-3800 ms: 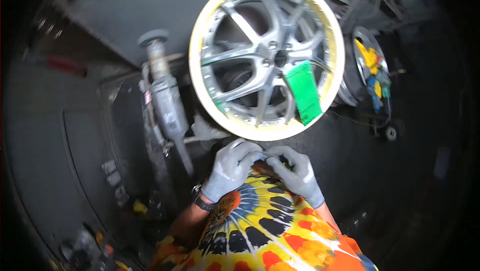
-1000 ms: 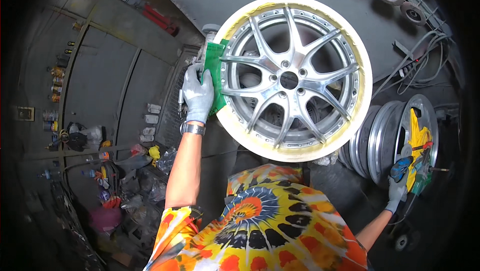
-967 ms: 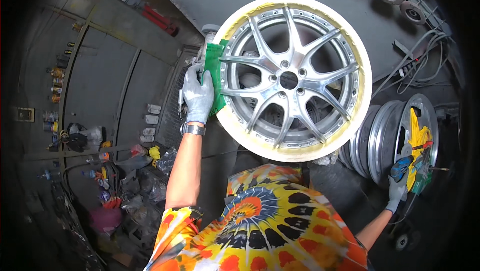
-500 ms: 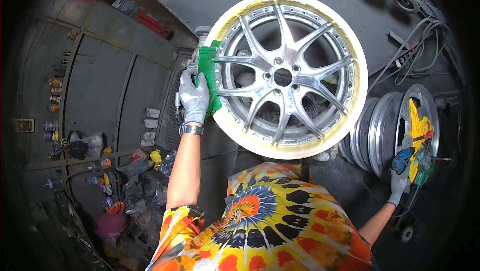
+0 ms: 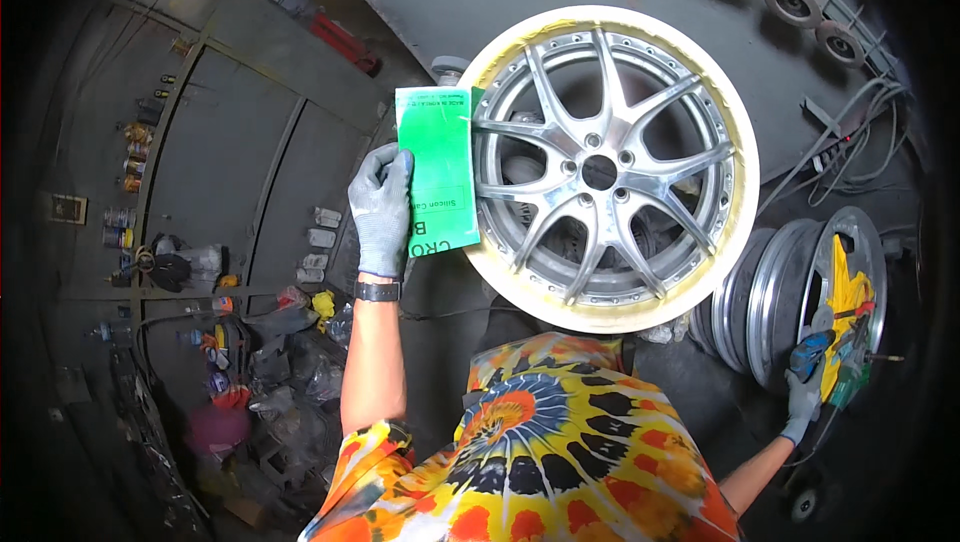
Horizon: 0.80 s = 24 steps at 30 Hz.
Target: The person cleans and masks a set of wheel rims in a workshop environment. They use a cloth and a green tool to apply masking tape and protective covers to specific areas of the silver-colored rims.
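Observation:
In my gloved left hand [image 5: 382, 197] is a sheet of sandpaper [image 5: 438, 167], its printed green backing turned up, pinched at the left edge by thumb and fingers. The sheet overlaps the left rim of a silver multi-spoke alloy wheel [image 5: 655, 177], whose lip is covered with pale masking tape. My gloved right hand [image 5: 803, 404] is down at the right, closed around a blue-and-black tool [image 5: 810, 354] with a small round disc. Its exact kind is unclear. Beside it lie a yellow cloth [image 5: 848, 277] and a green power tool [image 5: 853, 377], on another wheel.
Under the yellow cloth, bare wheel barrels [image 5: 775, 292] lie on their side. Grinding discs [image 5: 792, 2] hang on a rack at the far right, with grey cables [image 5: 872, 132] below. Bags and clutter [image 5: 290, 372] fill the lower left, and bottles stand along the left wall.
My left hand has tilted the sandpaper sheet so its green face now shows fully. The view has shifted, placing the wheel lower and further right. The right hand stays by the blue-and-black tool.

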Available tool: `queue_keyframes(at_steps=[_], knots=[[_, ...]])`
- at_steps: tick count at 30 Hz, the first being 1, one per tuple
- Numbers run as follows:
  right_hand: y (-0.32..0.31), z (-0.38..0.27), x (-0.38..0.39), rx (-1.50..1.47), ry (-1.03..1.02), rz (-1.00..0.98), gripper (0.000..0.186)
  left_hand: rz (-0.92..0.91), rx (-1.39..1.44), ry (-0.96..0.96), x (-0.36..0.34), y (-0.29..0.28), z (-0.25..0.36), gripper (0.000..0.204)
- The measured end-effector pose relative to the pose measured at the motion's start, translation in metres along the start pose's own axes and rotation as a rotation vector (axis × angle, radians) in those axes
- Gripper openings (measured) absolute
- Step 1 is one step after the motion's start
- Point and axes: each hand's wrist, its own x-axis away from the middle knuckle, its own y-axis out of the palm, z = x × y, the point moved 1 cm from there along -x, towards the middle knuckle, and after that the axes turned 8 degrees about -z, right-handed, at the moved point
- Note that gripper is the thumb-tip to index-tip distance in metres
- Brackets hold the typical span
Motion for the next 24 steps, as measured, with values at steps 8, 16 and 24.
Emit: queue_keyframes(at_steps=[8,16,24], knots=[[-0.043,-0.092,0.019,0.402,0.091,-0.08,0.083,-0.199,0.209,-0.042,0.01,-0.004,0.02,0.027],[0.0,-0.421,0.075,-0.752,-0.635,-0.255,0.056,-0.767,0.188,0.074,0.039,0.051,0.095,0.033],[0.088,-0.506,0.069,-0.642,-0.757,-0.736,0.039,-0.985,0.149,-0.081,0.057,0.041,0.094,0.041]])
